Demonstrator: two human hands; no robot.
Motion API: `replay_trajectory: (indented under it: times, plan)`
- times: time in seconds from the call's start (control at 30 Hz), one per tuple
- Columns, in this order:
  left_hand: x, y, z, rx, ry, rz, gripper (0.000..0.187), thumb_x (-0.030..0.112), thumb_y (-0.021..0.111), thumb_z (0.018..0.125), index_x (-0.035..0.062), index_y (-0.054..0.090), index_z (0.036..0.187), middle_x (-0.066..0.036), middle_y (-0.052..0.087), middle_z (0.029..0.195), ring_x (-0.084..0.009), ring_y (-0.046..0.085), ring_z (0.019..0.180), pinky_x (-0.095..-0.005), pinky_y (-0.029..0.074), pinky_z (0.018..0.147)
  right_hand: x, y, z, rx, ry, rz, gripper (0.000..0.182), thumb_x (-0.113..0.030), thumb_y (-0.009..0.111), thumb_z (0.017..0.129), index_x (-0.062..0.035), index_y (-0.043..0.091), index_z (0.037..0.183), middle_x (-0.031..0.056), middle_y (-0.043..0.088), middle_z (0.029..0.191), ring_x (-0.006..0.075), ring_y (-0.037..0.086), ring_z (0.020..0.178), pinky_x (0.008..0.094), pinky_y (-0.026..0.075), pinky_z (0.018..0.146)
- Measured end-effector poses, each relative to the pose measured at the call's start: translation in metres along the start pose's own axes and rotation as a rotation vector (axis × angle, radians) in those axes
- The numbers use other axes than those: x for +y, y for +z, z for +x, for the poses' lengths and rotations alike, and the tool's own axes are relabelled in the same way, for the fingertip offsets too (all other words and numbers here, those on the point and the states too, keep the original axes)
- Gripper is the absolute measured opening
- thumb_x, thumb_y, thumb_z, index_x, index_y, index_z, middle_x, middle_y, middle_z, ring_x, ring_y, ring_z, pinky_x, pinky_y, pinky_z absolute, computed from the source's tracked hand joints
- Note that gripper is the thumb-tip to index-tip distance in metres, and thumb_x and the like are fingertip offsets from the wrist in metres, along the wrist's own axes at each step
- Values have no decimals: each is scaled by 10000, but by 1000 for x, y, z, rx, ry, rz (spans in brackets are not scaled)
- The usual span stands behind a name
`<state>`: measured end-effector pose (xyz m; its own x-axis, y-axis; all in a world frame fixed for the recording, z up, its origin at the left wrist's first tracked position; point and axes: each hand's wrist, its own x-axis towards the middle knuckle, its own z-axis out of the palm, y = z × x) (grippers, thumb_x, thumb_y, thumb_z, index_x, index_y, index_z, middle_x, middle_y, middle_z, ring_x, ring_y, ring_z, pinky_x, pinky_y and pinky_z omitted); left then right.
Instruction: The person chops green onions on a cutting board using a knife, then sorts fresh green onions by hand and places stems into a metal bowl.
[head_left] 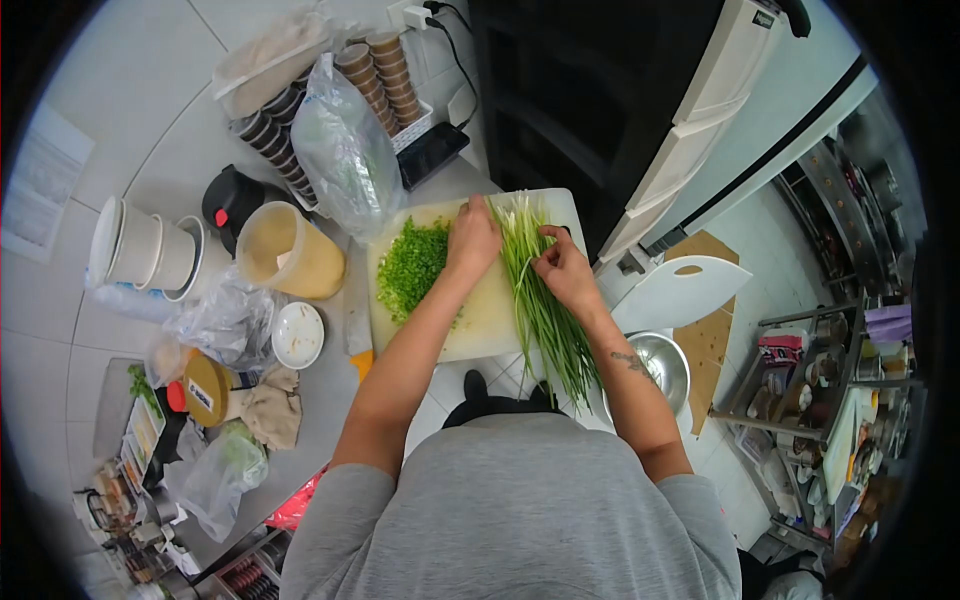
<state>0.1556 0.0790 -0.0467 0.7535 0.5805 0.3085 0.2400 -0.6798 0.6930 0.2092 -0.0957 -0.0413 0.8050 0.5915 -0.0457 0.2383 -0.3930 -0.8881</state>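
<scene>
A bundle of long, thin spring onions [545, 300] lies on the right side of the white cutting board [480, 343], pale ends at the far edge, green tops hanging over the near edge. My right hand [567, 272] rests at the bundle's right side, fingers and thumb curled onto the stalks. Along the bundle's left edge, close to the pale ends, is my left hand [474, 240]; its fingers are drawn together and their tips are partly hidden. Left of it sits a heap of chopped spring onion [412, 265]. A knife [357, 318] with an orange handle lies beside the board's left edge.
A yellowish plastic tub [300, 255], a small white dish [298, 335] and a filled plastic bag [345, 150] stand left of the board. A phone [432, 155] lies behind. Below right are a metal bowl [662, 372] and a white board [680, 290]. A dark appliance [580, 100] rises behind.
</scene>
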Motion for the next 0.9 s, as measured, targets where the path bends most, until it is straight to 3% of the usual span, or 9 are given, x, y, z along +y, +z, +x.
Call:
replay_trajectory:
  times: [0.1, 0.2, 0.3, 0.43, 0.63, 0.73, 0.83, 0.87, 0.9]
  plan:
    - [9, -2, -4, 59, 18, 14, 137, 23, 577, 821, -6, 515, 940, -251, 596, 871, -455, 594, 838, -521, 473, 730, 1, -1, 0, 13, -14, 4, 467, -110, 655, 804, -34, 529, 1247, 100, 650, 767, 222, 642, 709, 348, 505, 693]
    - [27, -16, -25, -216, 145, 78, 233, 136, 585, 871, -18, 520, 1033, -265, 594, 1001, -441, 630, 832, -521, 517, 733, 12, -1, 4, 40, -52, 63, 430, -110, 652, 815, -28, 544, 1222, 109, 651, 767, 221, 644, 702, 350, 507, 683]
    - [43, -9, -50, -407, 59, 171, 238, 152, 590, 869, -21, 529, 1022, -253, 602, 1000, -427, 642, 864, -517, 523, 744, 4, -3, 0, 35, -33, 44, 352, -110, 650, 849, -23, 573, 1181, 82, 639, 772, 169, 625, 711, 310, 500, 688]
    - [44, -2, -56, -338, -49, 195, 235, 139, 609, 834, -31, 536, 978, -241, 635, 941, -444, 636, 860, -504, 521, 757, -10, -6, -5, 48, -4, -32, 252, -119, 652, 871, -8, 621, 1096, 90, 636, 760, 162, 630, 720, 296, 501, 693]
    - [35, -13, -42, -398, -94, 61, 229, 119, 598, 810, -59, 558, 949, -283, 648, 893, -445, 647, 825, -500, 529, 735, 7, -4, 0, 108, -166, -91, 243, -120, 648, 873, -2, 626, 1084, 138, 643, 868, 235, 627, 747, 340, 505, 706]
    - [36, -22, -14, -280, -170, -99, 250, 138, 610, 824, -67, 560, 958, -299, 646, 911, -456, 642, 858, -495, 526, 759, 13, -2, 3, 364, -162, -263, 367, -229, 665, 879, 49, 609, 1112, 192, 631, 989, 290, 628, 841, 381, 505, 759]
    - [25, -16, 3, -191, -210, 99, 302, 172, 642, 836, -74, 557, 988, -312, 646, 951, -473, 637, 874, -495, 526, 776, 8, 3, 7, 265, 72, -261, 568, -404, 645, 880, 78, 566, 1170, 252, 568, 1124, 382, 542, 1051, 441, 442, 939]
    - [23, -14, -2, -242, -222, 175, 354, 182, 657, 847, -89, 554, 1051, -322, 642, 982, -487, 635, 868, -501, 525, 779, 18, 10, 7, 268, -3, -368, 774, -565, 636, 838, 125, 546, 1178, 290, 555, 1129, 417, 534, 1053, 449, 439, 953]
    - [24, -12, -10, -265, -209, 175, 318, 158, 637, 850, -97, 557, 1022, -327, 638, 944, -490, 631, 865, -509, 518, 775, 12, 9, 7, 214, 10, -437, 780, -560, 661, 812, 124, 551, 1172, 290, 549, 1136, 417, 523, 1062, 449, 432, 957]
